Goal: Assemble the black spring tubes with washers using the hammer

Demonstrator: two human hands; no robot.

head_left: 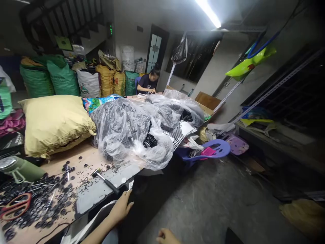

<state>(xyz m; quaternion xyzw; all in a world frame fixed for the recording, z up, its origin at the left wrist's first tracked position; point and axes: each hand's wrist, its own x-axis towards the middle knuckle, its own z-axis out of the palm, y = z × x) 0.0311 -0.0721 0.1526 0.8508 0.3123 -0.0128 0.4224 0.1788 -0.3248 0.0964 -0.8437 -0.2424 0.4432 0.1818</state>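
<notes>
My left hand (122, 206) is at the table's front edge, thumb apart and fingers stretched forward. Its fingertips meet a small white piece (130, 185); I cannot tell whether they grip it. Just beyond lies a hammer (105, 181) with a black handle. Low in the picture, my right hand (166, 236) is partly cut off, its fingers curled around a small dark thing too small to name. A grey mat (99, 193) lies along the table edge, scattered with tiny dark bits. Black round parts (54, 206) are heaped on the left.
Red-handled scissors (16, 206) and a green flask (24, 169) are at the left. Large clear plastic bags (127, 125) of black parts and a yellow sack (58, 123) cover the table behind. A purple chair (218, 149) stands to the right. Another person (147, 83) sits at the far end.
</notes>
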